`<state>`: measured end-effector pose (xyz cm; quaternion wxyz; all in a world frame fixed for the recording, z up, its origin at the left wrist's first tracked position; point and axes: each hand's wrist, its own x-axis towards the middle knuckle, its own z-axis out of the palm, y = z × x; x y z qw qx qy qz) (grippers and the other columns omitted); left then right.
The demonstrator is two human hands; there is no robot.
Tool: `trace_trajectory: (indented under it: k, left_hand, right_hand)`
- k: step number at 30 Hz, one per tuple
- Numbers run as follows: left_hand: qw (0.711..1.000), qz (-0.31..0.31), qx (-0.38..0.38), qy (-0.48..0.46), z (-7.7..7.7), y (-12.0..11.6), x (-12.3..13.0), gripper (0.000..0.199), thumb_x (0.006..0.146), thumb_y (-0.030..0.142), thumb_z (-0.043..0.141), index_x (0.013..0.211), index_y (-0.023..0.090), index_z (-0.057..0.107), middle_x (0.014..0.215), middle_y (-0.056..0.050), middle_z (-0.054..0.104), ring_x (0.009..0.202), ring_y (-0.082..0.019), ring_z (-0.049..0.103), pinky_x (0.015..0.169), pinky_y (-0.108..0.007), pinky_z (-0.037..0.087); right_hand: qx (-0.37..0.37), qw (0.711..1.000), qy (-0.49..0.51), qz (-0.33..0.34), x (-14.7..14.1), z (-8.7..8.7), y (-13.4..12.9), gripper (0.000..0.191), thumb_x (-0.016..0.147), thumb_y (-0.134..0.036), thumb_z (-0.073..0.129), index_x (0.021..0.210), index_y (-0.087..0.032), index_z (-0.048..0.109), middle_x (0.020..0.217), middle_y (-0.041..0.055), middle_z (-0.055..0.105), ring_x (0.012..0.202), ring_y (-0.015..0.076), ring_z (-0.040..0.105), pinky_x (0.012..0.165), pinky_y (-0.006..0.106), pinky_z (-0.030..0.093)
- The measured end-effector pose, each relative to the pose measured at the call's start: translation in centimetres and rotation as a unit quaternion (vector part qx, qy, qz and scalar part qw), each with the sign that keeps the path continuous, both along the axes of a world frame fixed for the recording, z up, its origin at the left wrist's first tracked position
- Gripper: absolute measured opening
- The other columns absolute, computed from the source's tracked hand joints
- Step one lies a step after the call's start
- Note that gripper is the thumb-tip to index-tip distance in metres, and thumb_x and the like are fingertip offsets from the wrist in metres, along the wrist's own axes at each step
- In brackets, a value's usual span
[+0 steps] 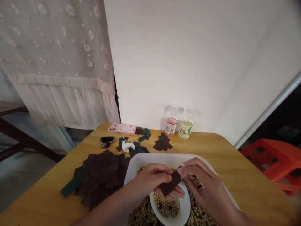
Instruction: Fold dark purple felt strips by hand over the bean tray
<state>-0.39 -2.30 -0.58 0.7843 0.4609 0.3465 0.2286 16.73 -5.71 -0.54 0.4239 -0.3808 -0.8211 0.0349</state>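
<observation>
A flat, dark brown piece [169,185], roughly rectangular, is held aslant between two hands, above a white bowl [186,202]. The left hand [154,178] has its thumb pressed on the face of the piece and its fingers spread underneath, so its grip is closed around the lower part. The right hand [205,179] pinches the upper end between thumb and fingertips, its other fingers loosely curled.

Below the hands, the bowl holds a small heap of round, tan-green pellets [166,206]. It sits inside a white tray [162,155], where more such pellets, mixed with darker bits, lie around it; whether they are nuts or beads cannot be told.

Left of the tray, and close against it, lies a large loose pile of dark brown pieces [103,174], with a longer green strip [73,185] sticking out at its outer edge. Behind the tray, a smaller cluster of brown and green pieces [162,143] is scattered, and a crumpled white scrap [127,146] rests among others nearby. Farther left are a key bunch [107,141] and a pink phone [122,129].

Two clear bottles [185,128] stand upright at the back of the wooden table [246,175], near a white wall [188,62]. A floral curtain [61,47] hangs at left; an orange-red stool [277,160] stands at right.
</observation>
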Motion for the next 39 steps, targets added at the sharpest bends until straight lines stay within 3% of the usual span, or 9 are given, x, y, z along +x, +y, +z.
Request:
trace_trajectory:
  k: [3,6,18,39]
  left_hand:
    - [1.0,0.004,-0.009,-0.002,0.06,0.05,0.01,0.017,0.06,0.023,0.057,0.075,0.014,0.055,0.065,-0.006,0.069,0.065,-0.018,0.066,0.056,-0.025,0.047]
    - [1.0,-0.006,-0.006,-0.002,0.12,0.04,0.02,0.017,0.059,0.024,0.057,0.073,0.015,0.053,0.064,-0.006,0.068,0.066,-0.019,0.066,0.056,-0.025,0.046]
    - [1.0,0.01,0.003,0.005,-0.41,0.02,0.2,0.019,0.059,0.02,0.059,0.077,0.014,0.06,0.063,-0.001,0.065,0.064,-0.019,0.065,0.061,-0.029,0.048]
    - [1.0,0.013,-0.016,0.008,-0.41,0.16,0.13,0.02,0.056,0.023,0.062,0.075,0.015,0.06,0.061,-0.002,0.066,0.063,-0.02,0.065,0.065,-0.035,0.047]
  right_hand:
    - [-0.004,1.0,-0.008,0.025,-0.01,0.05,-0.05,0.022,0.079,-0.002,0.041,0.081,-0.021,0.052,0.077,0.0026,0.054,0.073,0.0143,0.058,0.059,0.023,0.048]
    - [-0.001,1.0,-0.002,0.008,0.01,0.13,-0.12,0.021,0.079,-0.003,0.042,0.081,-0.021,0.052,0.077,0.003,0.054,0.074,0.0154,0.058,0.059,0.024,0.048]
    - [-0.068,0.996,-0.029,0.043,-0.3,-0.07,-0.56,0.02,0.08,-0.003,0.041,0.081,-0.02,0.052,0.077,0.0019,0.051,0.069,0.0132,0.054,0.059,0.023,0.045]
    - [-0.06,0.997,-0.031,0.034,-0.4,0.11,-0.42,0.021,0.079,-0.003,0.039,0.08,-0.02,0.051,0.076,0.0019,0.05,0.067,0.0133,0.054,0.058,0.023,0.044]
